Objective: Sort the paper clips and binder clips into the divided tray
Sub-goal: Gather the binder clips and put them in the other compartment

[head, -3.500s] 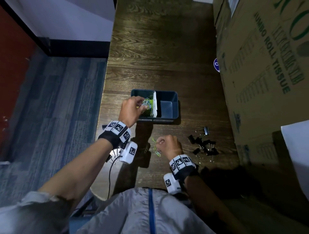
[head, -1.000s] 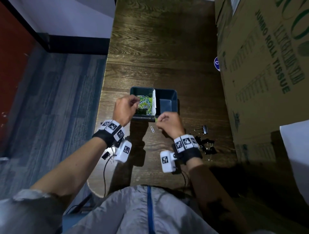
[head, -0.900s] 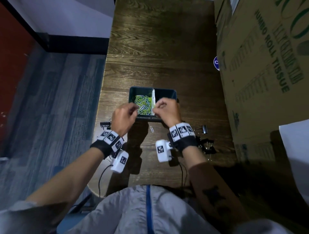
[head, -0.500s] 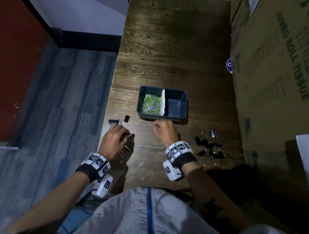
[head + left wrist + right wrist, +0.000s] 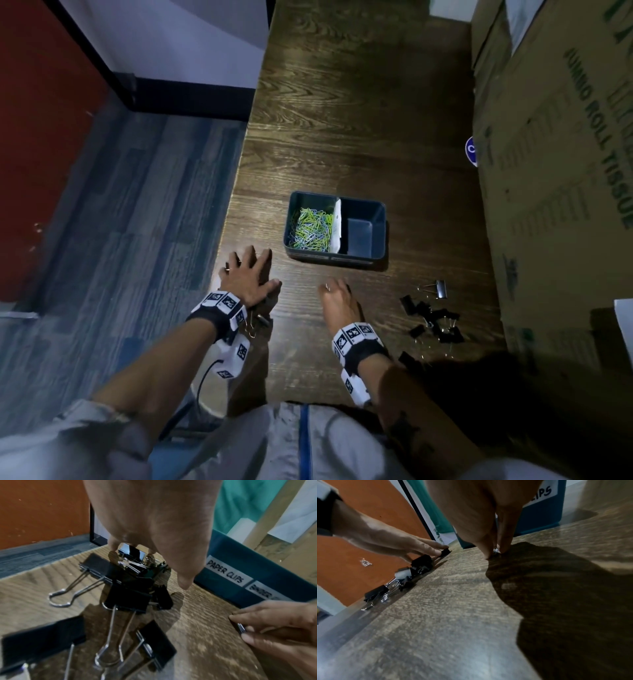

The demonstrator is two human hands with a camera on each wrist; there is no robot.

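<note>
The dark blue divided tray (image 5: 378,209) stands mid-table; its left compartment holds several green and blue paper clips (image 5: 311,228), and the right one shows only bare floor. My left hand (image 5: 248,265) lies flat near the table's left edge, its straight, spread fingers touching a cluster of black binder clips (image 5: 126,597). My right hand (image 5: 330,288) is in front of the tray, fingertips down on the wood, pinching a small silver paper clip (image 5: 495,550). The tray front carries a "PAPER CLIPS" label (image 5: 224,572).
A second heap of black binder clips (image 5: 431,318) lies on the wood to the right of my right hand. A tall cardboard box (image 5: 555,171) walls off the table's right side. The table's left edge (image 5: 226,219) drops to blue carpet.
Both hands have come down from the tray to the table. The left hand went to the binder clips at the left edge and spread flat; the right hand pinched the loose paper clip.
</note>
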